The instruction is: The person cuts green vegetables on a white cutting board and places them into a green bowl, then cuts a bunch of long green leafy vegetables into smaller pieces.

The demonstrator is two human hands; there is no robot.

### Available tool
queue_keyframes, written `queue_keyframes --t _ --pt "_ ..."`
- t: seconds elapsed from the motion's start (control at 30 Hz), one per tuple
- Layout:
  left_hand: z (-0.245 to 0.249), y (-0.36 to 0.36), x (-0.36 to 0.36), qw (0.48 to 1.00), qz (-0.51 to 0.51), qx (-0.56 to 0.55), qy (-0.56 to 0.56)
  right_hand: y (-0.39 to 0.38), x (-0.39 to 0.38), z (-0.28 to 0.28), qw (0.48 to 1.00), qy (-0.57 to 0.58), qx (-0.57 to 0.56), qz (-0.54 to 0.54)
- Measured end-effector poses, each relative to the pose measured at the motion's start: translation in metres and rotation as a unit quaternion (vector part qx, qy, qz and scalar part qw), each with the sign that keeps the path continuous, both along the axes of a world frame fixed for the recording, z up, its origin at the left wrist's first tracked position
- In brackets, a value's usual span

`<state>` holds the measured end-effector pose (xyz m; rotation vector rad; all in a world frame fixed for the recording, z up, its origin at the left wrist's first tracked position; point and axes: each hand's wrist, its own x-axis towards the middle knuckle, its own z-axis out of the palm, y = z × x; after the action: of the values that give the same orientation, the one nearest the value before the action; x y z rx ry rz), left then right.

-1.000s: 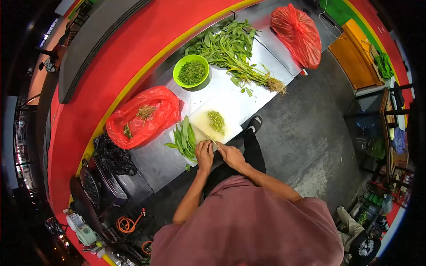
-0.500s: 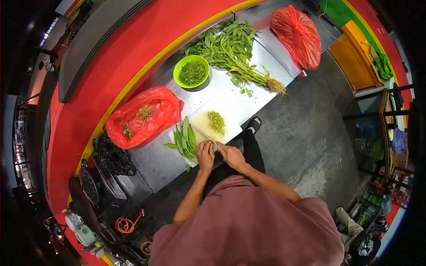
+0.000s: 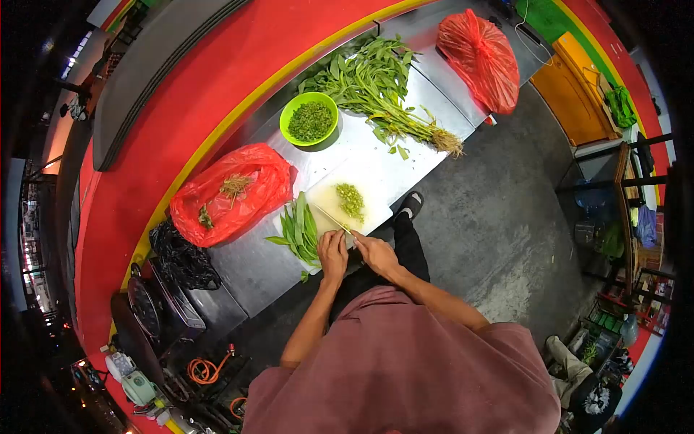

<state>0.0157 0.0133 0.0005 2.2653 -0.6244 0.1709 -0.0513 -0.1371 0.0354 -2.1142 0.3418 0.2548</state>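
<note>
A pale cutting board point(image 3: 374, 215) lies at the metal table's near edge, with chopped green pieces point(image 3: 350, 201) on it. My right hand point(image 3: 374, 253) is closed round the knife point(image 3: 332, 218), whose blade points up and left across the board. Close beside it, my left hand point(image 3: 333, 254) has its fingers bent together at the board's near edge; what they press on is hidden. Long green leaves point(image 3: 298, 230) lie just left of the board. Farther back, a lime green bowl point(image 3: 286, 118) holds chopped greens, and a bunch of leafy stems with roots point(image 3: 390, 98) lies beside it.
An open red plastic bag point(image 3: 269, 195) with root scraps sits at the left, beside a black bag point(image 3: 181, 253). A tied red bag point(image 3: 481, 61) lies at the far right of the metal table point(image 3: 238, 278). Another person's leg point(image 3: 567, 359) shows at lower right.
The whole view has shifted slightly. Both hands stay at the board's near edge, with the knife in nearly the same position.
</note>
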Motion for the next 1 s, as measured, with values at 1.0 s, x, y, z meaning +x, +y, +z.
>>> queue_keyframes --t 1.0 --pt "-0.007 0.001 -0.002 0.999 0.022 -0.027 0.031 0.012 0.021 -0.033 0.999 -0.004 -0.052 0.015"
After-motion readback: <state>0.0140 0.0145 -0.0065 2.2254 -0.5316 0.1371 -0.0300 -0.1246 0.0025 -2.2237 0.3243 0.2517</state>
